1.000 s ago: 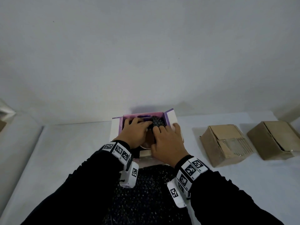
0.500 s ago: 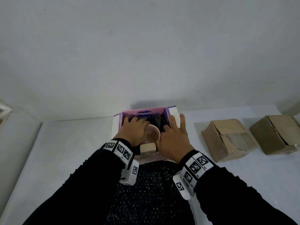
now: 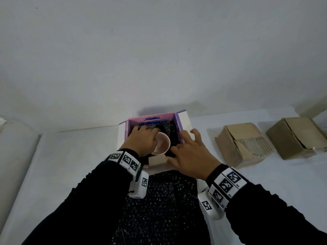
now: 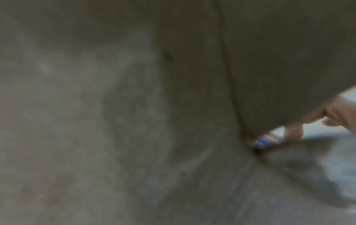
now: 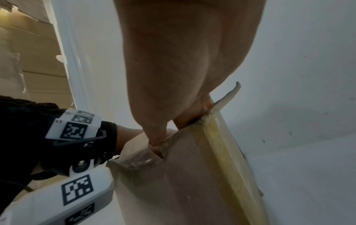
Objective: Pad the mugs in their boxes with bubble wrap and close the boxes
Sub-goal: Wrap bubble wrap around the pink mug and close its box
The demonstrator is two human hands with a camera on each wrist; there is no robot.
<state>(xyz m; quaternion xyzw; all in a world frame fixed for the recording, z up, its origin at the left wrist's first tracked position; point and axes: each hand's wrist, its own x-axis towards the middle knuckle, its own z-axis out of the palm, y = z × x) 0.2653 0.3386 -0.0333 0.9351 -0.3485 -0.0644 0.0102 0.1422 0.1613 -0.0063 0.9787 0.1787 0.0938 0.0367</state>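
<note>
**A:** What do I have on the head view?

**B:** I see an open pink-and-purple box [image 3: 152, 121] standing on the white table [image 3: 74, 156], just in front of the wall. A pink mug [image 3: 161, 143] sits inside it, mouth up, with dark bubble wrap [image 3: 170, 131] packed around its far and right sides.

**A:** And my left hand?

**B:** The left hand [image 3: 141, 140] is down inside the box, palm lying over the mug's left rim, fingers reaching to the far wall onto the wrap. I cannot tell whether those fingers are curled around anything; the left wrist view is a grey blur, showing only a fingertip and a scrap of blue print.

**A:** The right one?

**B:** The right hand [image 3: 192, 154] rests on the box's right wall, fingers spread and loosely bent. In the right wrist view, the fingertips [image 5: 156, 143] press down behind the edge of a cardboard flap [image 5: 183, 167], not pinching it.

**A:** Anything else on the table?

**B:** A wide sheet of dark bubble wrap [image 3: 162, 209] lies between my forearms, running from the box's near side toward me. Well to the right stand 2 brown cardboard boxes [image 3: 242, 142], side by side, flaps folded over. The nearer one has clear tape across its top.
</note>
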